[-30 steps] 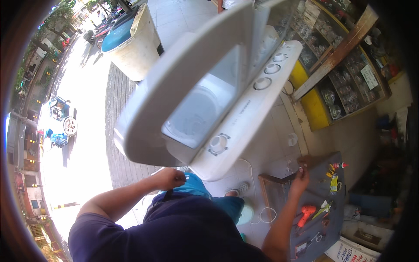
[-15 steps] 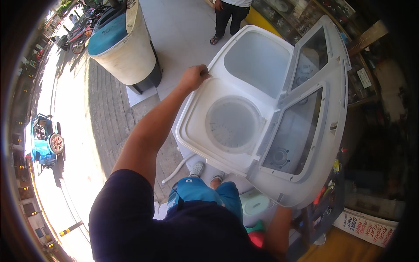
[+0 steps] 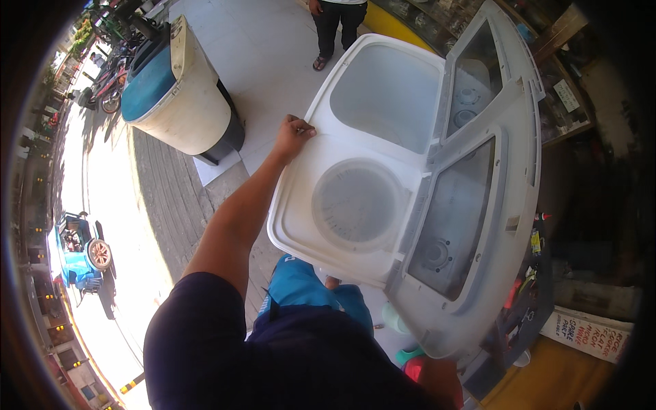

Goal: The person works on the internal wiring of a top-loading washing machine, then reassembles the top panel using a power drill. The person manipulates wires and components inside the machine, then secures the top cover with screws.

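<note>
My left hand (image 3: 296, 139) is closed on the left rim of a white twin-tub washing machine body (image 3: 301, 198), near the ridge between its two openings. A large clear opening (image 3: 389, 96) lies at the far side, and a round grey disc (image 3: 359, 201) sits in the recess on the near side. Two translucent, dark-windowed lids (image 3: 454, 219) stand raised along the right edge. My right forearm (image 3: 437, 379) reaches in beneath the near end of the lids; the lid hides that hand's fingers. The body's front edge is close to my blue shorts (image 3: 301, 287).
A cream washing machine with a teal top (image 3: 184, 113) stands at the far left. Another person (image 3: 335, 27) stands beyond the far end. Shelves (image 3: 570, 102) and a dark bench with tools (image 3: 519, 307) line the right. A blue vehicle (image 3: 82, 253) is on the sunlit street.
The white body, with my left hand on its rim, has shifted left and nearer to me. Its near edge now covers one foot and the pale hose seen before. My view has also shifted.
</note>
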### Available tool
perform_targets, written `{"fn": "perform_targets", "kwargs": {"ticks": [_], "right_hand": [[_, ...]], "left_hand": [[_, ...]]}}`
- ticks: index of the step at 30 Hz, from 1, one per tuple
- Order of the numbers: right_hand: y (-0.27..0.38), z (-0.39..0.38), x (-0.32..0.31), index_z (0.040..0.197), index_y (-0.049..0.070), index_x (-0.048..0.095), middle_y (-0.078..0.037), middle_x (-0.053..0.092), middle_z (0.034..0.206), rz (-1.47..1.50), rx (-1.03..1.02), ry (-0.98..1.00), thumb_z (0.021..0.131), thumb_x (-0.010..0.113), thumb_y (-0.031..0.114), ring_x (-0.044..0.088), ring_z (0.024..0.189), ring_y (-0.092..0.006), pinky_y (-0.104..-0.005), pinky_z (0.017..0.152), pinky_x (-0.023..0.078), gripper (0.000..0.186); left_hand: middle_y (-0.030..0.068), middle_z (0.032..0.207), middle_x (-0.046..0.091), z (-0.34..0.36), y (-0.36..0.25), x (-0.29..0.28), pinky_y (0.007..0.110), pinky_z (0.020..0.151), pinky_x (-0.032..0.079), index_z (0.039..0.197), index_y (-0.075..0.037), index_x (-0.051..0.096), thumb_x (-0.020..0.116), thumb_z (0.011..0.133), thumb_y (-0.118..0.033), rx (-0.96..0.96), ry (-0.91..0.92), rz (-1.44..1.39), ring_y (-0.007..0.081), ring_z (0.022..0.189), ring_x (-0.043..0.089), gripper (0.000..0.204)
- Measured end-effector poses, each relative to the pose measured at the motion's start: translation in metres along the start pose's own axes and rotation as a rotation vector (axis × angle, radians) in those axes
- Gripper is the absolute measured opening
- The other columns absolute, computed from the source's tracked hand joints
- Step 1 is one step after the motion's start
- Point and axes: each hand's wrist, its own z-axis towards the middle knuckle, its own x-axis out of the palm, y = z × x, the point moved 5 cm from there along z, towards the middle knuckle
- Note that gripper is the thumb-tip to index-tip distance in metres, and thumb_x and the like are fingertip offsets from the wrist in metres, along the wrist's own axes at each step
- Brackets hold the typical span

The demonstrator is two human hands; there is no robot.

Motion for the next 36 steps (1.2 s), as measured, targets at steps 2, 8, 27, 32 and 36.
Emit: {"fn": "perform_targets", "kwargs": {"ticks": [2, 8, 27, 32, 36], "right_hand": [[0.002, -0.007, -0.005, 0.125, 0.001, 0.059, -0.005, 0.062, 0.105, -0.013, -0.011, -0.048, 0.104, 0.053, 0.017, 0.058, 0.091, -0.0132, -0.0277, 0.081, 0.048, 0.027], [0.025, -0.040, -0.005, 0.124, 0.001, 0.059, -0.005, 0.062, 0.104, -0.098, -0.055, -0.230, 0.103, 0.053, 0.017, 0.058, 0.091, -0.0132, -0.0276, 0.080, 0.048, 0.027], [-0.005, -0.294, 0.156, 0.114, -0.004, 0.062, -0.009, 0.066, 0.093, -0.547, 0.215, 0.300, 0.103, 0.055, 0.007, 0.065, 0.084, -0.0153, -0.0296, 0.078, 0.054, 0.017], [0.056, -0.194, 0.293, 0.114, -0.003, 0.063, -0.011, 0.068, 0.100, -0.350, -0.058, 0.389, 0.105, 0.057, 0.006, 0.067, 0.093, -0.0175, -0.0311, 0.087, 0.053, 0.014], [0.061, -0.118, 0.407, 0.124, -0.002, 0.059, -0.010, 0.068, 0.104, 0.000, -0.126, 0.388, 0.105, 0.059, 0.011, 0.068, 0.095, -0.0172, -0.0306, 0.091, 0.054, 0.022]], "left_hand": [[0.0123, 0.114, 0.058, 0.002, -0.006, 0.001, 0.040, 0.093, 0.050, 0.099, -0.006, 0.079, 0.081, 0.086, -0.023, -0.026, 0.032, -0.008, 0.0292, 0.105, 0.060, 0.022], [0.0149, 0.127, 0.055, 0.015, -0.005, -0.008, 0.042, 0.096, 0.050, 0.104, -0.007, 0.079, 0.078, 0.091, -0.030, -0.001, 0.210, 0.019, 0.0311, 0.111, 0.061, 0.026], [0.0261, 0.136, 0.044, 0.048, -0.005, 0.005, 0.049, 0.101, 0.050, 0.144, -0.024, 0.050, 0.069, 0.096, -0.022, 0.001, 0.551, 0.027, 0.0424, 0.119, 0.056, 0.052], [0.0292, 0.138, 0.045, 0.050, -0.001, -0.003, 0.046, 0.100, 0.053, 0.155, -0.025, 0.040, 0.063, 0.103, -0.025, 0.079, 0.542, 0.054, 0.0410, 0.120, 0.059, 0.057], [0.0267, 0.129, 0.056, 0.052, 0.025, -0.015, 0.037, 0.097, 0.054, 0.160, -0.011, 0.029, 0.059, 0.105, -0.032, -0.420, 0.533, -0.659, 0.0282, 0.118, 0.062, 0.066]]}}
